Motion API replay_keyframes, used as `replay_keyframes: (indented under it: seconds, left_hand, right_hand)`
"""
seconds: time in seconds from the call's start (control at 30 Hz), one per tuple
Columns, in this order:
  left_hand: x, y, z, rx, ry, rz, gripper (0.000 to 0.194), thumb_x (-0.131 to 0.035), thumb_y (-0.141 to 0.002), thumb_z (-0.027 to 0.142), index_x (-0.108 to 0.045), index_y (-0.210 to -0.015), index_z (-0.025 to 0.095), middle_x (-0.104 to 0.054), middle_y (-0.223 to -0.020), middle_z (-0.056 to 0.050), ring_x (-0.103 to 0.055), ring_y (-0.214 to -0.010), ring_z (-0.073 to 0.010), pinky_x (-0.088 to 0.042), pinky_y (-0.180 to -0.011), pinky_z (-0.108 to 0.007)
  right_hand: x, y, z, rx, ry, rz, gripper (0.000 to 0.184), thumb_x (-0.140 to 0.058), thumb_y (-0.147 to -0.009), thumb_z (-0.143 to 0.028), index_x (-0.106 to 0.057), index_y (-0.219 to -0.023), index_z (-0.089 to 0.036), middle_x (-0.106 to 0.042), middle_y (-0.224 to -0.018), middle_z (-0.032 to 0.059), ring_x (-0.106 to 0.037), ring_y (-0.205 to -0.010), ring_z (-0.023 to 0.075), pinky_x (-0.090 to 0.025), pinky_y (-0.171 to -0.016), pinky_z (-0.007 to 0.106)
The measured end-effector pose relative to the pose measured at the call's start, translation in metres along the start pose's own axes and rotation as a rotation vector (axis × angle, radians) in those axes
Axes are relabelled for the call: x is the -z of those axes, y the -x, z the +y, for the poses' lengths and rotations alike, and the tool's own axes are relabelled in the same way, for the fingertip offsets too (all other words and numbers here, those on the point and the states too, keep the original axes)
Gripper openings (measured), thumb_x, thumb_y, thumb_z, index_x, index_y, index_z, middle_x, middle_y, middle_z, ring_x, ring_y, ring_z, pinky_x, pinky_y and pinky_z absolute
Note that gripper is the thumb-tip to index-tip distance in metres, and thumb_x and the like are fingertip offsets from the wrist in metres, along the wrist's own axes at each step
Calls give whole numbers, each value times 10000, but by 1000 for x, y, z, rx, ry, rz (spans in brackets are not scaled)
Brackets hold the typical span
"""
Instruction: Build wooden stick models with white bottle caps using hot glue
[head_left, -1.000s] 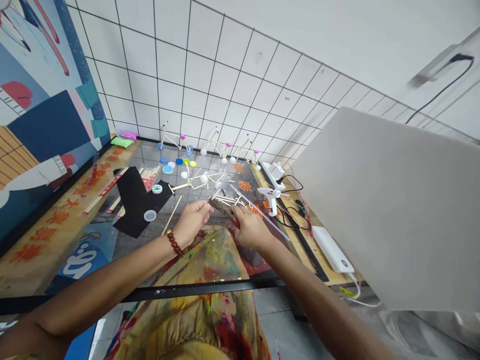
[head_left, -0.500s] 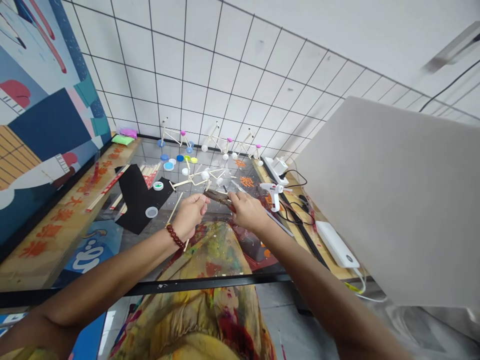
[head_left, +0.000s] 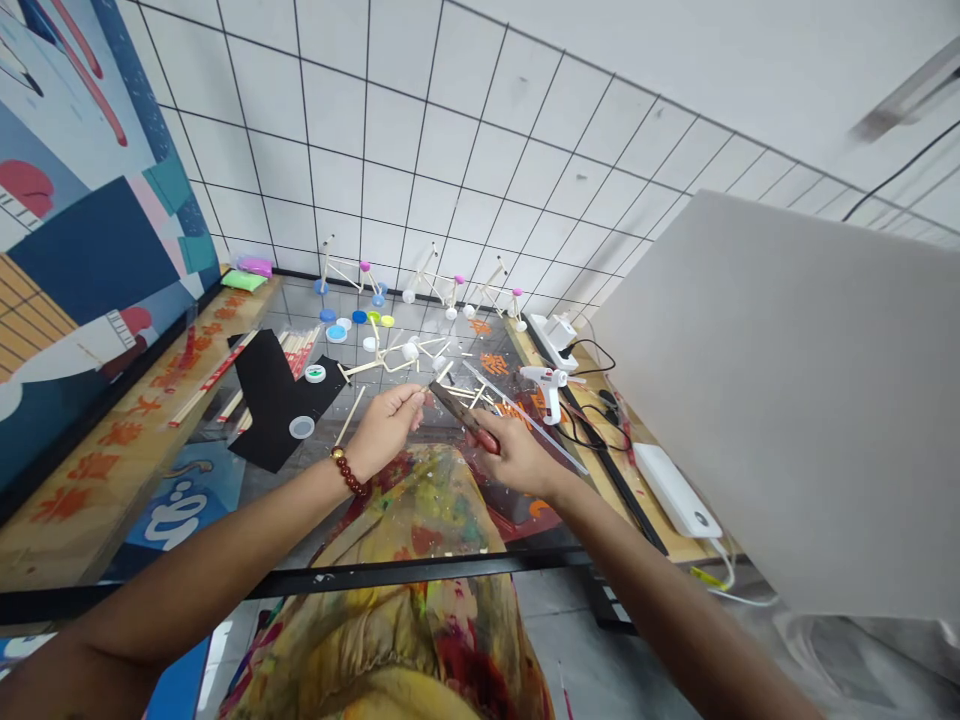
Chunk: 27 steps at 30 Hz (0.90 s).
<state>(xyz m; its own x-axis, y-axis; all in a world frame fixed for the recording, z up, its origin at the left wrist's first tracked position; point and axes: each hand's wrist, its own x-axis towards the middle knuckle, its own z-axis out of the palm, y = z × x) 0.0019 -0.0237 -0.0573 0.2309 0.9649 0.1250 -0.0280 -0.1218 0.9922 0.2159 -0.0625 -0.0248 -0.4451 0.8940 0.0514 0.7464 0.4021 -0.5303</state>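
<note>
Left hand [head_left: 386,425] pinches a thin wooden stick [head_left: 439,375] above the glass table [head_left: 225,480]; right hand [head_left: 514,450] grips what appear to be red-handled cutters [head_left: 465,417], blades meeting the stick. Glue gun [head_left: 546,382] lies nearby.

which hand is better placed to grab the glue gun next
Right. The right hand is nearer the glue gun, which stands just beyond it, though it grips red-handled cutters that it would likely need to put down. The left hand pinches a thin stick farther from the gun.
</note>
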Motion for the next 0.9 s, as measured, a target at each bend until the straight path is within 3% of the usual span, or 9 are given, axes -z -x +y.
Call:
replay_keyframes:
  seconds: [0.1, 0.17, 0.27, 0.4, 0.53, 0.67, 0.77, 0.9]
  left_hand:
    - [3, -4, 4, 118, 125, 70, 261, -607, -851, 424, -639, -815, 168, -423, -542, 54, -337, -472, -82, -232, -471, -211]
    - [7, -6, 9, 217, 274, 42, 274, -663, -815, 433, -638, -836, 161, -432, -573, 58, -274, -434, -54, -170, -433, -202]
    - [13, -7, 18, 334, 412, -149, 346, -746, -761, 447, -669, -914, 147, -478, -651, 48, -225, -412, -11, -110, -410, -186]
    - [17, -7, 22, 439, 331, -331, 358, -847, -674, 402, -683, -801, 111, -499, -653, 29, -239, -414, 11, -82, -396, -173]
    - [18, -11, 17, 430, 393, -180, 315, -891, -614, 295, -664, -716, 101, -434, -570, 59, -258, -409, 10, -130, -379, -145]
    - [20, -16, 15, 400, 503, 5, 313, -896, -606, 255, -655, -742, 108, -537, -653, 35, -275, -395, 21, -155, -349, -126]
    - [21, -17, 13, 416, 512, 28, 282, -885, -631, 233, -675, -760, 95, -571, -680, 19, -279, -390, 26, -163, -337, -119]
    - [19, -16, 9, 393, 537, 2, 218, -850, -696, 222, -714, -804, 90, -586, -710, 1, -322, -414, 19, -187, -338, -112]
  right_hand:
    - [9, 10, -6, 12, -252, -51, 337, -446, -711, -98, -589, -1003, -186, -561, -767, -21, -510, -682, 138, -423, -653, 239]
    - [15, 14, -7, 14, -254, -79, 361, -460, -688, -95, -603, -1007, -183, -538, -745, -29, -493, -681, 135, -420, -659, 238]
    - [17, 18, -4, 24, -156, -143, 398, -467, -629, -71, -638, -971, -180, -481, -677, -49, -452, -647, 127, -403, -652, 236]
    - [11, 20, 6, 38, -151, -233, 605, -458, -570, -56, -638, -1135, -176, -645, -887, -4, -588, -825, 179, -466, -793, 284]
    - [4, 23, 11, 53, -99, -277, 749, -492, -568, -42, -563, -1301, -178, -638, -1232, 82, -595, -1114, 251, -458, -986, 375]
    - [-2, 28, 19, 2, 35, -224, 613, -540, -681, -49, -563, -1284, -151, -642, -1170, 117, -612, -1066, 251, -482, -952, 391]
    - [-9, 32, 30, -23, 146, -164, 494, -630, -792, -159, -567, -1282, -145, -635, -1178, 140, -616, -1075, 268, -490, -944, 405]
    - [-16, 36, 45, -30, 206, -117, 544, -708, -850, -383, -558, -1312, -140, -603, -1240, 167, -625, -1106, 282, -500, -961, 417]
